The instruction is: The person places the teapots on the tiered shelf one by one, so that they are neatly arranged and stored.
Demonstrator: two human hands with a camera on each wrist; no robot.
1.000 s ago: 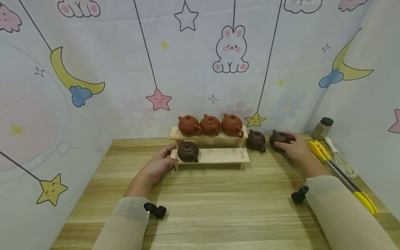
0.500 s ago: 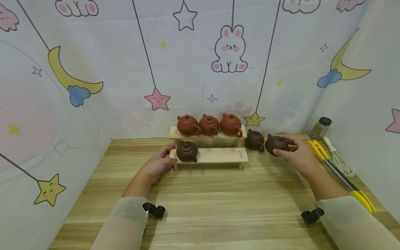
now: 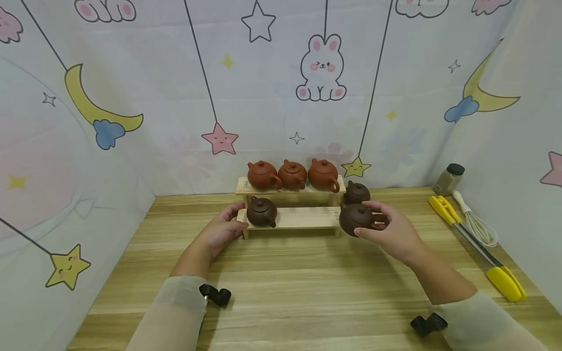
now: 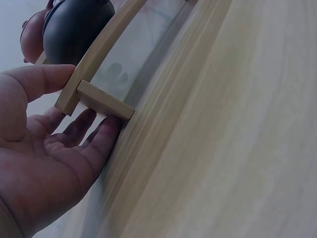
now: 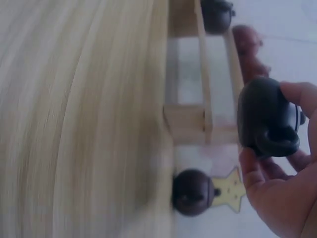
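My right hand [image 3: 392, 235] pinches a dark brown teapot [image 3: 352, 219] between thumb and fingers, off the table at the right end of the lower wooden shelf. The handle of this dark teapot [image 5: 265, 116] faces the palm in the right wrist view. My left hand [image 3: 223, 231] holds the left end of the lower wooden shelf [image 3: 305, 218]; in the left wrist view the thumb lies on the board's edge and the fingers touch its leg [image 4: 105, 99]. Another dark teapot [image 3: 261, 212] sits on that shelf's left end. A third dark teapot [image 3: 357, 192] stands on the table behind the held one.
Behind, a higher wooden shelf [image 3: 285, 191] bears three reddish teapots [image 3: 262, 175] in a row. Yellow-ended tongs [image 3: 474, 246], a whisk [image 3: 480, 226] and a black-lidded jar [image 3: 449, 180] lie or stand along the right side. A printed cloth [image 3: 263, 97] backs the table [image 3: 281, 287].
My right hand has lifted the dark teapot from the table's back right and carried it left and nearer, to the lower shelf's right end. My left hand stays at the shelf's left end.
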